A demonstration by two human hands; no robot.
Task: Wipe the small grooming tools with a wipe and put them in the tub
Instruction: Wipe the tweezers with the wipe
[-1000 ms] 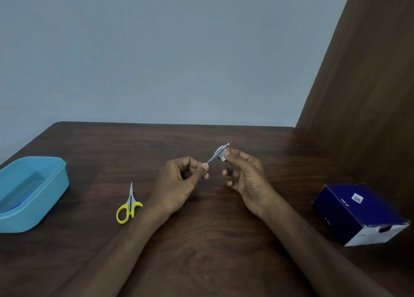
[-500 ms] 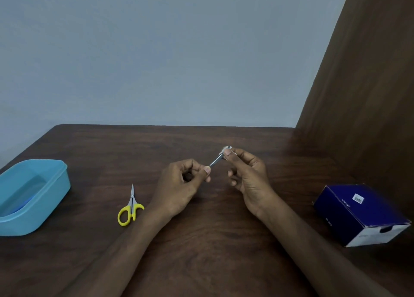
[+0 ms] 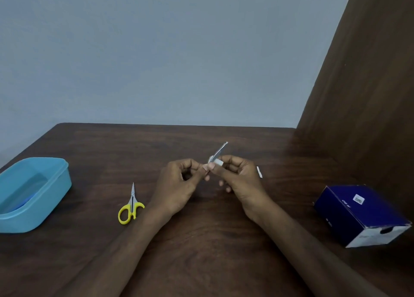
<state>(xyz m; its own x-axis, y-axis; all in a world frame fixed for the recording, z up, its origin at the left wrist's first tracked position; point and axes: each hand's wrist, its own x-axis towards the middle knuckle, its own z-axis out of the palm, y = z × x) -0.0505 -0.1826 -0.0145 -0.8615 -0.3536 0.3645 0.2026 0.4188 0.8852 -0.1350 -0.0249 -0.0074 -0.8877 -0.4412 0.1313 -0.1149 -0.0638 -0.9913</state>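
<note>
Tweezers pinched in left hand now poke farther past the wipe in right hand's grip, so wiping continues.

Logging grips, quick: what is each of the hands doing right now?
Left hand: pinching the lower end of the metal tool.
Right hand: pinching the white wipe around the tool.

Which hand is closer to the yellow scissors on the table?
The left hand. It is just right of the scissors, not touching them. The right hand is farther right, beyond the left one.
</note>
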